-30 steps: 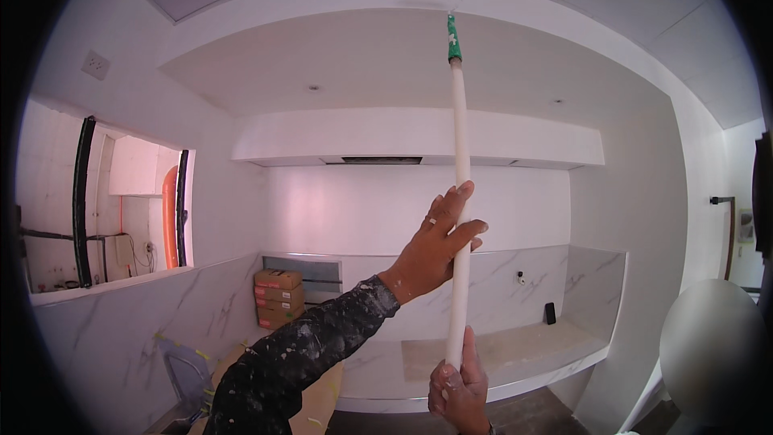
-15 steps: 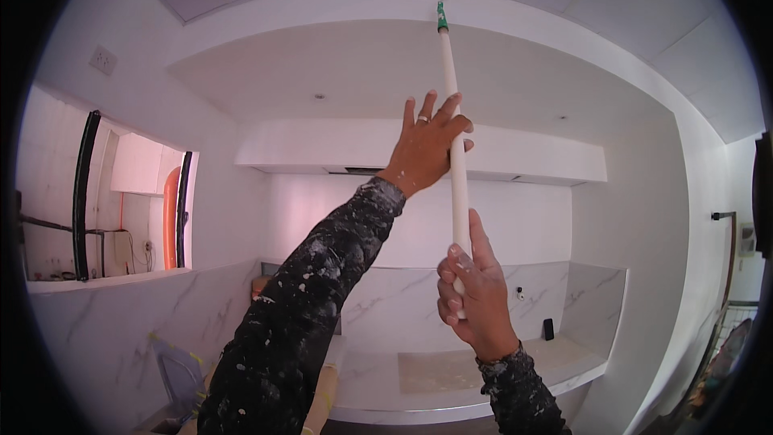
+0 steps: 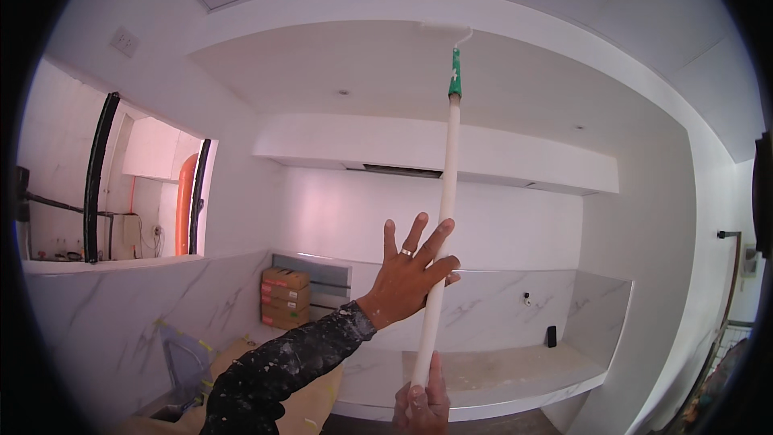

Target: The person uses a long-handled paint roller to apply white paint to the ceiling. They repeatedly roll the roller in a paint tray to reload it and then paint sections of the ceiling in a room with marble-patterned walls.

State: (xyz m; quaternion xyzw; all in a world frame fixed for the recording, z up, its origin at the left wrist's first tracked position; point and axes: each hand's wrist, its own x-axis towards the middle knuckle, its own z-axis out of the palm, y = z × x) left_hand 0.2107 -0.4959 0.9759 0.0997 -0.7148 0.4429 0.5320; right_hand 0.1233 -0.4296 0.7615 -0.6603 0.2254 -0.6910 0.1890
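A paint roller [image 3: 444,27] on a thin wire frame touches the lower edge of the white beam overhead. Its green handle [image 3: 456,72] is fitted to the top of a long white pole [image 3: 450,141]. Partway up the pole is my left hand [image 3: 405,283], thumb and forefinger around it, the other fingers spread; a ring shows on one finger. Lower down, at the bottom of the view, my right hand [image 3: 424,409] is wrapped round the pole, partly cut off by the edge. Paint specks cover my dark left sleeve [image 3: 294,370].
Ahead is a marble-patterned counter [image 3: 499,370] under a white overhead box [image 3: 499,173]. Stacked cardboard boxes [image 3: 284,298] stand at the left back, near a sink with a covered faucet [image 3: 181,362]. A wall opening with an orange pipe [image 3: 187,205] lies at left.
Both hands and the pole have come down and nearer. The roller has moved from the beam's front face to its lower edge. The view has tilted slightly.
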